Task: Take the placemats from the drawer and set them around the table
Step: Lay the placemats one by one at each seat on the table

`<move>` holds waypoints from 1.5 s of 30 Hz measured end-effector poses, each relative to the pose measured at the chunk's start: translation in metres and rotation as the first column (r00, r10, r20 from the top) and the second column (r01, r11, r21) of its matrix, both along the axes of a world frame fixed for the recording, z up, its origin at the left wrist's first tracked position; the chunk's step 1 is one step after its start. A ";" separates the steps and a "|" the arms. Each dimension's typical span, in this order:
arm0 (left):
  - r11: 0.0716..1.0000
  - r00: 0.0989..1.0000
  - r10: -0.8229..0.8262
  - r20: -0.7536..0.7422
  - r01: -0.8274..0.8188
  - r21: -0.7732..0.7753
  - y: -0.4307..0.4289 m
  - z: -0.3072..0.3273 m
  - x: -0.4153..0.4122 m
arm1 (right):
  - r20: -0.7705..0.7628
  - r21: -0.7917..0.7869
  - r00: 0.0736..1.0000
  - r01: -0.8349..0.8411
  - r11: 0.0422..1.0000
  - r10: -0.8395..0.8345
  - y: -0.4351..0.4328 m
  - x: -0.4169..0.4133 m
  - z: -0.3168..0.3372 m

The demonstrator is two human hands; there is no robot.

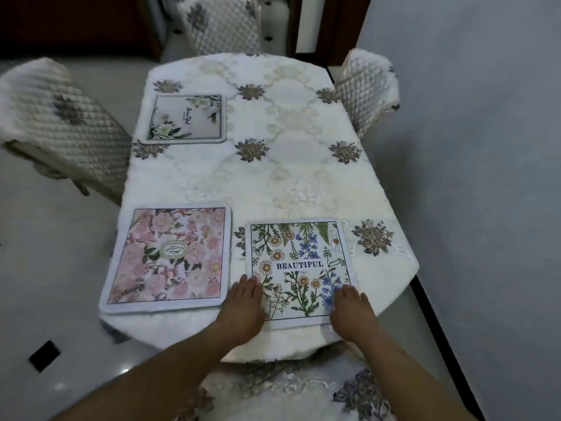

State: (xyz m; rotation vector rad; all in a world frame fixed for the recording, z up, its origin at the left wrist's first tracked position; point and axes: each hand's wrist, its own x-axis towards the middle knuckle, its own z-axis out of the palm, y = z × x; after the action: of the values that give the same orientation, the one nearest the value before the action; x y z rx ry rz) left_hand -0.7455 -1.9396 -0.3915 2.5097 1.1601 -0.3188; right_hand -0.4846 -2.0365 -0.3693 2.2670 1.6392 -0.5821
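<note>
Three square fabric placemats lie on the cloth-covered desk: a pale white-flower one at the far left edge, a pink blossom one at the near left corner, and a wildflower "BEAUTIFUL" mat along the near edge. Left hand and right hand press flat on it, each grip spread, clasping nothing. Pushing could ruck the slippery tablecloth and skew the mat.
</note>
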 end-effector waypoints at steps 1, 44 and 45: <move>1.000 0.999 -0.009 0.032 0.009 0.018 0.004 0.013 -0.004 | 0.006 0.030 1.000 0.002 1.000 -0.002 0.004 -0.008 0.011; 0.880 0.919 -0.391 0.055 0.356 0.313 0.217 0.109 -0.305 | -0.080 0.249 0.976 0.215 0.944 -0.201 0.096 -0.342 0.068; 0.869 0.908 -0.417 0.047 0.383 0.313 0.222 0.108 -0.295 | -0.084 0.249 0.969 0.246 0.937 -0.232 0.096 -0.340 0.066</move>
State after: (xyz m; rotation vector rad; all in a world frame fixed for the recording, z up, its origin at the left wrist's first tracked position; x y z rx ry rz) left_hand -1.0405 -1.7173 -0.2833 2.9883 0.6704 -0.1043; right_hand -0.8249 -1.9408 -0.3034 2.6886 1.5516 -0.5122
